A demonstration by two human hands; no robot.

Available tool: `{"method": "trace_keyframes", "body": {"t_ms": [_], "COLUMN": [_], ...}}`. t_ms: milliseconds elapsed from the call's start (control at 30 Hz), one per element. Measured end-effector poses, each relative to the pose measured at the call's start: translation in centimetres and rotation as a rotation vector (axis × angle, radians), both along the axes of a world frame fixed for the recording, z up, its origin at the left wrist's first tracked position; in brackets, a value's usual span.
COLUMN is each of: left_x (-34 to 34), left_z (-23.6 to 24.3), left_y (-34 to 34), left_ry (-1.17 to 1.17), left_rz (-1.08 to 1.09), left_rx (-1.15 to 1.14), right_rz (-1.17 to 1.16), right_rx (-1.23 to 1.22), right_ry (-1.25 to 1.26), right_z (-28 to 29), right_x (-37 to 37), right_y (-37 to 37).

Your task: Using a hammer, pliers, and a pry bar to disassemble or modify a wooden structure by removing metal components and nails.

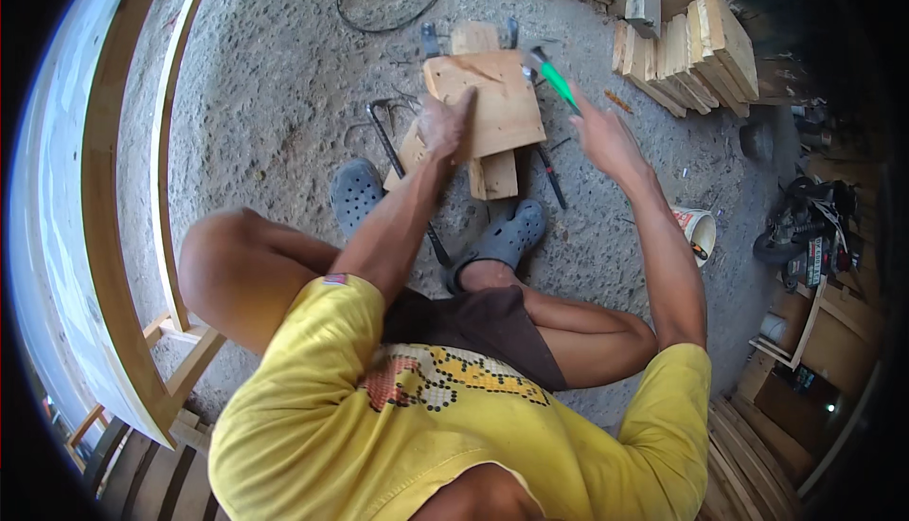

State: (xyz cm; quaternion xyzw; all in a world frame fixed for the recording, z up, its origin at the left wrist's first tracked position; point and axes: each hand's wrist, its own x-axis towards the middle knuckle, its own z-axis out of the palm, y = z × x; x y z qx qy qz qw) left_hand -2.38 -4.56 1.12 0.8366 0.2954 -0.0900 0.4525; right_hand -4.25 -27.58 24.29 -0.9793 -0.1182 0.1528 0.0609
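Note:
My right hand (608,139) grips a hammer (559,83) by its green handle, the dark head raised beside the board's right edge. My left hand (445,126) clasps the left edge of a squarish wooden board (502,109), thumb over its top face. Beneath the board lies a wood block (495,178), its near end sticking out. Another piece of wood (405,156) pokes out by my left wrist. A long black bar with a bent end (391,150) lies partly under my left forearm. Right of the block rests a thin black and red tool (551,177).
Grey clogs (511,235) on my feet flank the work. A white bucket (701,230) stands past my right forearm. Stacked wood pieces (677,62) sit at the far right, a black cable (407,25) at the back. A wooden frame (166,142) rises on the left.

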Motion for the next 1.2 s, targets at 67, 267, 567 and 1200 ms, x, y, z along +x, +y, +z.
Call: {"method": "trace_keyframes", "body": {"t_ms": [67, 267, 567, 1200], "left_x": [0.4, 0.3, 0.2, 0.5], "left_z": [0.5, 0.5, 0.4, -1.0], "left_y": [0.3, 0.7, 0.2, 0.7], "left_ry": [-0.041, 0.030, 0.030, -0.016], "left_rz": [0.045, 0.000, 0.005, -0.044], "left_rx": [-0.005, -0.069, -0.097, -0.177], "right_rz": [-0.052, -0.175, -0.287, -0.336], "right_rx": [0.067, 0.736, 0.630, 0.795], "right_ry": [-0.021, -0.689, -0.767, -0.786], "right_z": [-0.6, 7.9, -0.8, -4.2], "right_x": [-0.4, -1.6, -4.5, -6.1], "right_y": [-0.9, 1.2, 2.8, 2.3]}}
